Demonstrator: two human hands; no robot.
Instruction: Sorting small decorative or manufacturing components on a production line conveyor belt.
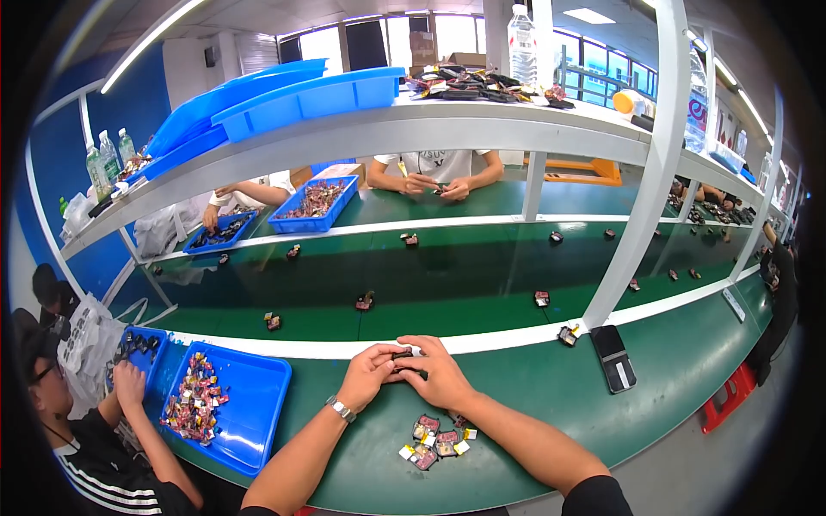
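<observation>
Pinching one small dark blocky part (pixel 404 354), left hand (pixel 368 374) and right hand (pixel 440 371) grips clamped together.

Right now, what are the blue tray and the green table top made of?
The blue tray looks like moulded plastic: glossy, one even colour, rounded rim. The green table top seems a smooth rubbery or vinyl mat, faintly shiny; I can't be sure which.

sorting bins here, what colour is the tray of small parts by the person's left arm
Blue, seen in the head view: the tray sits left of the left hand.
</observation>
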